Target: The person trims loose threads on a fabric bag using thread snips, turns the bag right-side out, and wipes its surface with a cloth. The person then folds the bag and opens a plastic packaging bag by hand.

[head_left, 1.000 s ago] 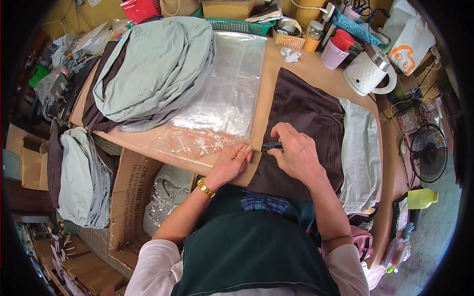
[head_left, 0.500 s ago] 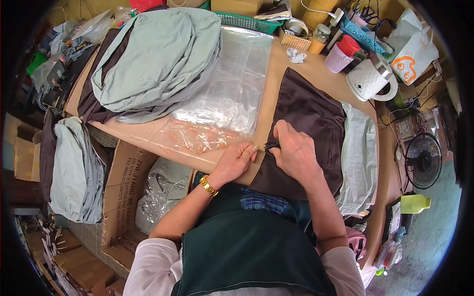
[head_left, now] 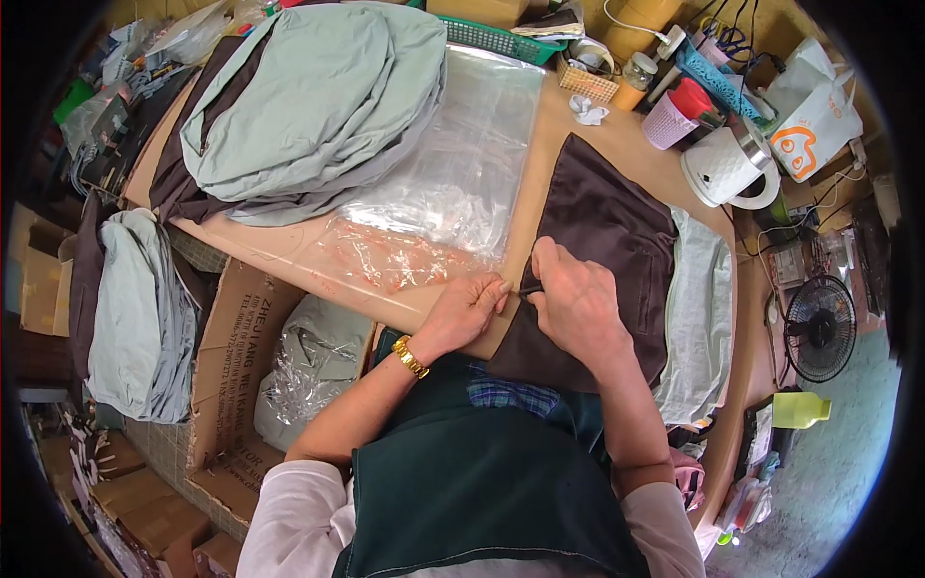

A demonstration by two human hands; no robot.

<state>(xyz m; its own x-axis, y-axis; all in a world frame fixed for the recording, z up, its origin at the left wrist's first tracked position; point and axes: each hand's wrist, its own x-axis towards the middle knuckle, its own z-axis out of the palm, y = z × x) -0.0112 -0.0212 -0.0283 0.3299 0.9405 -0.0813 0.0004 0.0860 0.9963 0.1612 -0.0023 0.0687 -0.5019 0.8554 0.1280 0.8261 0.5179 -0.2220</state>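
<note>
My left hand (head_left: 469, 306) is closed in a pinch at the left edge of the dark brown cloth (head_left: 607, 212), over the tan table (head_left: 554, 120). Whatever thin thing it pinches is too small to name. Just right of it, my right hand (head_left: 578, 297) lies over the brown cloth with its fingers curled round a small dark tool, mostly hidden now; its tip meets the cloth edge. A pale grey-green cloth part (head_left: 699, 313) joins the brown cloth on the right. Clear plastic bags (head_left: 462, 164) lie left of the cloth.
Grey-green garments (head_left: 299, 106) are heaped at the back left. More garments (head_left: 140, 318) hang beside an open cardboard box (head_left: 226, 376). At the back right stand a pink basket (head_left: 665, 123), a white kettle (head_left: 718, 166) and a jar (head_left: 636, 77). A black fan (head_left: 819, 328) is at right.
The view has shifted slightly. Both hands stay together at the cloth edge; the dark tool, visible earlier in my right hand, is now mostly covered by the fingers.
</note>
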